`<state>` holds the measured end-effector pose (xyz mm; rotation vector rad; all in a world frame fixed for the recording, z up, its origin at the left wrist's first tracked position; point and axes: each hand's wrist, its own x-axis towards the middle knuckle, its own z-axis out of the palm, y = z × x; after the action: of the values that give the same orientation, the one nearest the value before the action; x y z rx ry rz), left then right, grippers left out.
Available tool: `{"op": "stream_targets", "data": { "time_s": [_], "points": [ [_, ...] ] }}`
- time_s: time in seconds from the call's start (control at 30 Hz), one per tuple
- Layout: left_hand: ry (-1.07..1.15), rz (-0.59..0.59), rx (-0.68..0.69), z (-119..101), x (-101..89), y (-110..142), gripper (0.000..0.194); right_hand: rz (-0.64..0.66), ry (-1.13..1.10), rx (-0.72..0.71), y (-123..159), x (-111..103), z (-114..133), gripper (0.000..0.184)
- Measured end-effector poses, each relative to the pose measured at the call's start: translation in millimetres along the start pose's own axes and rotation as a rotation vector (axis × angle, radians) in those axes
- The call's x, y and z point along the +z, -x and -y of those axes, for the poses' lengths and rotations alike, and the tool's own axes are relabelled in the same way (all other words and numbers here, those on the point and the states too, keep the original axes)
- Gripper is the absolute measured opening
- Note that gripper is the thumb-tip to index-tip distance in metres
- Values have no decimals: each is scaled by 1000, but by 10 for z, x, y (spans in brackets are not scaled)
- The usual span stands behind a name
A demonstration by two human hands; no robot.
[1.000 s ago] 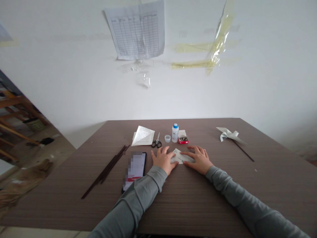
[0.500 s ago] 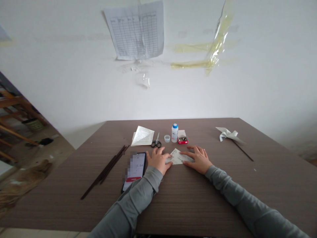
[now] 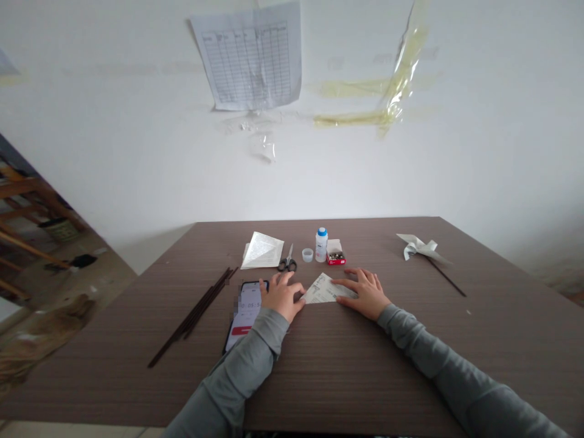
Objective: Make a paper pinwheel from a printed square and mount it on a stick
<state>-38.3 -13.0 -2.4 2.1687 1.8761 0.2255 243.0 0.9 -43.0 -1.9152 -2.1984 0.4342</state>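
Observation:
A folded triangle of printed paper (image 3: 325, 289) lies flat on the table, in front of my body's midline. My right hand (image 3: 365, 294) rests on its right tip with the fingers spread. My left hand (image 3: 281, 296) lies palm down just left of the paper, its fingertips at the paper's left corner and its thumb over the top edge of a smartphone (image 3: 245, 313). My left sleeve covers the phone's lower part. Neither hand grips anything.
On the brown wood-grain table (image 3: 347, 377) stand scissors (image 3: 287, 263), a small plastic cup (image 3: 307, 255), a white glue bottle (image 3: 322, 244) and a red box of pins (image 3: 336, 253). Farther out lie folded paper sheets (image 3: 261, 250), dark sticks (image 3: 191, 316) and a paper pinwheel (image 3: 417, 246).
My left hand has slid leftward off the paper and onto the phone's edge, uncovering more of the paper. My right hand has barely moved.

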Motion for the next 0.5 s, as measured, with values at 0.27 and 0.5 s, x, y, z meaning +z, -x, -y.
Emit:
{"op": "stream_targets", "data": {
  "time_s": [0.27,0.5],
  "points": [
    [10,-9,31,208,65,-53,20,-29,18,-7,-17,11,-12,56],
    [-13,7,-14,256,-64,-56,28,-24,29,5,-5,11,-22,56]
  ]
}}
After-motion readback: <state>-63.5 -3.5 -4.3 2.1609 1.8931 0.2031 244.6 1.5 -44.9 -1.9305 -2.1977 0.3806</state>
